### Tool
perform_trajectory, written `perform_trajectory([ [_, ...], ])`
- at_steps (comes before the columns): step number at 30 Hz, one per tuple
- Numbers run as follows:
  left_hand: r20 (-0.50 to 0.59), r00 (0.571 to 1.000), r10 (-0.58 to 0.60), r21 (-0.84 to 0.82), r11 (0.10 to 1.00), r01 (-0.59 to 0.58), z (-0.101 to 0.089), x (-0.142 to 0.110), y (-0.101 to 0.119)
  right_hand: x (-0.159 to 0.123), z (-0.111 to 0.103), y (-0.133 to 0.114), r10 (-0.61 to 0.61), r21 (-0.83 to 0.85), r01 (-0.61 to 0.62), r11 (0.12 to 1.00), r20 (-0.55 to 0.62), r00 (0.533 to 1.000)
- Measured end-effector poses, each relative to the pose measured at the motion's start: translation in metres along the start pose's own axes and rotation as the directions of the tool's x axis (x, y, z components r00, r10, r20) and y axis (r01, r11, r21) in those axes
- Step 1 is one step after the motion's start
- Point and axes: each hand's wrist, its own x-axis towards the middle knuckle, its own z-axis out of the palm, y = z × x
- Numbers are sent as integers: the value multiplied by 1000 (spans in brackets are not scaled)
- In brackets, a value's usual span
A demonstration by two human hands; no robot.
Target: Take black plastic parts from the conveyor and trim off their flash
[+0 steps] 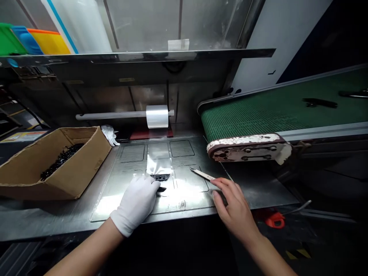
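My left hand [138,201], in a white glove, has its fingers closed on a small black plastic part [161,177] at the middle of the metal plate [107,205]. A strip of clear film [159,163] runs down from the roll [157,116] to the part's upper edge. Another bit of black shows beside the fingertips; the glove hides the rest. My bare right hand [234,207] is at the plate's right edge, thumb and index finger apart. Its index fingertip touches the end of a slim white-handled craft knife [203,174], which points left.
On the left stands a cardboard box [86,168] with many small black parts. A green conveyor belt [258,115] juts in from the right, carrying black pieces [319,102]. A metal shelf [138,56] with coloured bins [47,40] crosses above. An orange-red object [275,220] hangs below the bench.
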Motion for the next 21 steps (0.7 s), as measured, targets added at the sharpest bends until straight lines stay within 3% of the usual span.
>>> perform_trajectory([
  [2,-93,996,-15,-75,997,8,-1,-18,1,-21,1,-24,74,150,-69,986,-26,997],
  [4,-237,970,-57,-210,978,6,-1,-46,9,-43,7,-56,191,423,-232,876,136,972],
  [5,-314,944,-102,-306,952,2,0,-62,16,-52,12,-75,235,555,-371,744,301,924],
  [7,-425,876,-228,-483,876,-6,7,-96,30,-64,27,-116,203,649,-661,377,639,742],
  [8,-454,840,-296,-540,841,4,12,-112,37,-67,35,-135,140,623,-754,206,744,653],
  [9,-467,812,-351,-575,818,23,19,-128,43,-68,44,-153,77,585,-807,82,803,591],
  [11,-427,786,-446,-635,767,91,31,-156,52,-67,59,-179,-13,529,-848,-25,848,530],
  [13,-273,766,-582,-756,622,203,39,-179,57,-68,69,-194,-64,451,-892,-11,890,451],
  [15,-51,682,-729,-845,396,359,39,-198,61,-71,75,-197,-73,361,-929,76,932,356],
  [18,283,494,-822,-835,43,549,30,-225,67,-81,87,-193,-121,304,-868,392,953,279],
  [20,464,423,-778,-784,-138,605,29,-248,68,-92,103,-192,-240,321,-719,616,946,217],
  [21,526,385,-758,-758,-212,617,32,-263,68,-99,112,-194,-308,337,-643,688,938,161],
])
